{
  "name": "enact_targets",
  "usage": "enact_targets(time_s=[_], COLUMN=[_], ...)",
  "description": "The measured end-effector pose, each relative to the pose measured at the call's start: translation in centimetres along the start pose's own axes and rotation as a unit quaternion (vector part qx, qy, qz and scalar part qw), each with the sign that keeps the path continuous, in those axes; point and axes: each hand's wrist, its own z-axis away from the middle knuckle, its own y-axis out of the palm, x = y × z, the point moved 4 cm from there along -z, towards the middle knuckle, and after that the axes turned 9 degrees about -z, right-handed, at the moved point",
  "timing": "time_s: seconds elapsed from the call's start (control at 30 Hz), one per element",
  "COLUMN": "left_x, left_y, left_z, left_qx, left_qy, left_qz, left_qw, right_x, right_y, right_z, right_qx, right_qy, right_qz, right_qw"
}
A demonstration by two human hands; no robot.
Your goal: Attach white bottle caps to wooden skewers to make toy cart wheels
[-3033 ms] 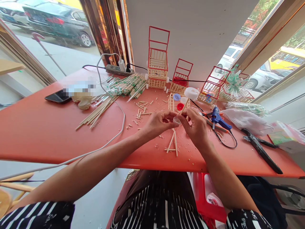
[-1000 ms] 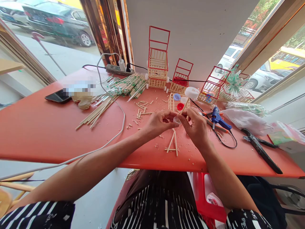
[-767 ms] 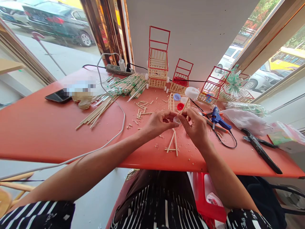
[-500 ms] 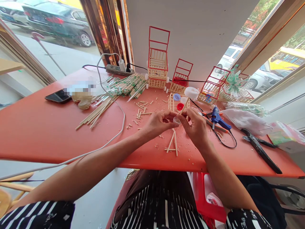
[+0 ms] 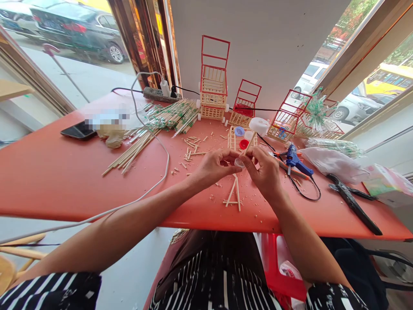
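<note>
Between thumb and fingers, my left hand point(image 5: 217, 167) grips a small clear-white bottle cap point(image 5: 239, 162). My right hand point(image 5: 265, 168) pinches a thin wooden stick point(image 5: 250, 144) that slants up and to the right, its lower end at the cap; whether the two are joined is hidden by my fingertips. Just below my hands, a few sticks form a narrow A-shaped piece point(image 5: 237, 193) on the table. Behind my hands lies a small stick lattice point(image 5: 231, 137) with a blue cap point(image 5: 239, 131), a whitish cap point(image 5: 248, 135) and a red cap point(image 5: 244, 144) on it.
A blue glue gun point(image 5: 298, 161) and black-wrapped scissors-like tool point(image 5: 353, 202) lie to the right. Red-framed stick carts point(image 5: 214, 86) stand at the back. Wrapped stick bundles point(image 5: 167, 118), a phone point(image 5: 77, 131) and a white cable point(image 5: 166, 168) occupy the left; cut stick pieces point(image 5: 192, 146) are scattered centrally.
</note>
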Motion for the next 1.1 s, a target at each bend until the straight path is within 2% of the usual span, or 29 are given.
enact_targets(time_s=[1.1], left_x=[-0.16], left_y=[0.09], left_z=[-0.01], left_qx=[0.018], left_qy=[-0.012], left_qz=[0.004], left_qw=[1.000], right_x=[-0.12], right_y=[0.06], right_z=[0.09], right_qx=[0.015], right_qy=[0.026], right_qz=[-0.006], right_qw=[1.000])
